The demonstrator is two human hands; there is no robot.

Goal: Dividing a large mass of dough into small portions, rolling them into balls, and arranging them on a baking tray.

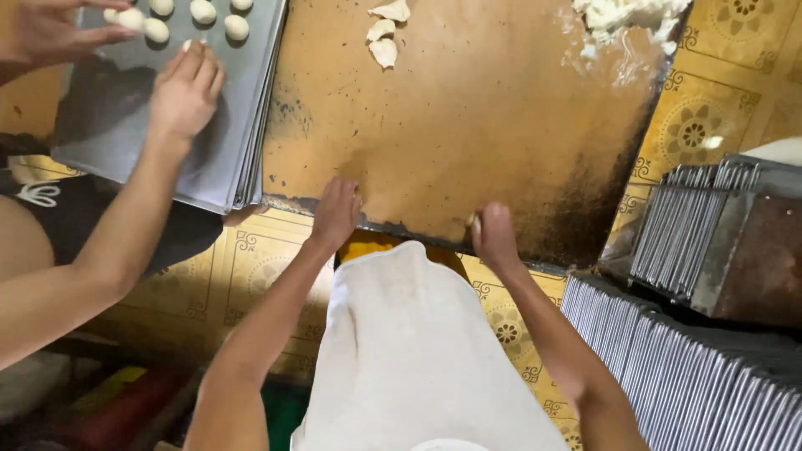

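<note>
My left hand [336, 210] lies flat on the near edge of the floured board [468, 125] while my right hand [493, 234] cups a small dough piece [473, 222] there, best rolled with light, even pressure.

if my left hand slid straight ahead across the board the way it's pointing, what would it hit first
Probably the cut dough pieces near the far edge. The left hand rests on the near rim of the brown board, and the surface between looks bare, though depth is hard to judge.

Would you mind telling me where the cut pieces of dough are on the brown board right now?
In the head view, the cut dough pieces lie at the board's far edge, left of centre, just right of the stacked grey trays.
</note>
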